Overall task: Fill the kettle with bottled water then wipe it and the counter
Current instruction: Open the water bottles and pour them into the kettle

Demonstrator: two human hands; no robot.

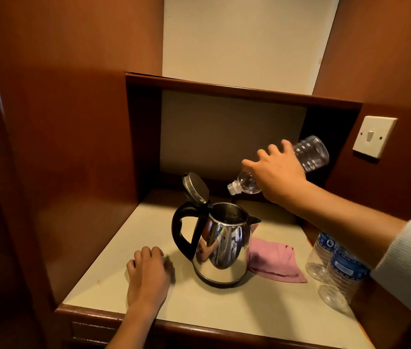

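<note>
While right hand [276,177] clamps tilted uncapped bottle [310,157], open-lidded kettle [220,244] stands below; left hand [149,270] flat, empty.

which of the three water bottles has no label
The bottle tipped over the kettle in the right hand; the two standing bottles have blue labels.

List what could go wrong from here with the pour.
1. The right hand holds the tilted bottle with its neck up and right of the kettle opening, so water could miss and hit the counter.
2. The left hand rests on the counter, not on the kettle; a knock might shift it.
3. Two bottles stand under the right forearm, which could tip them.
</note>
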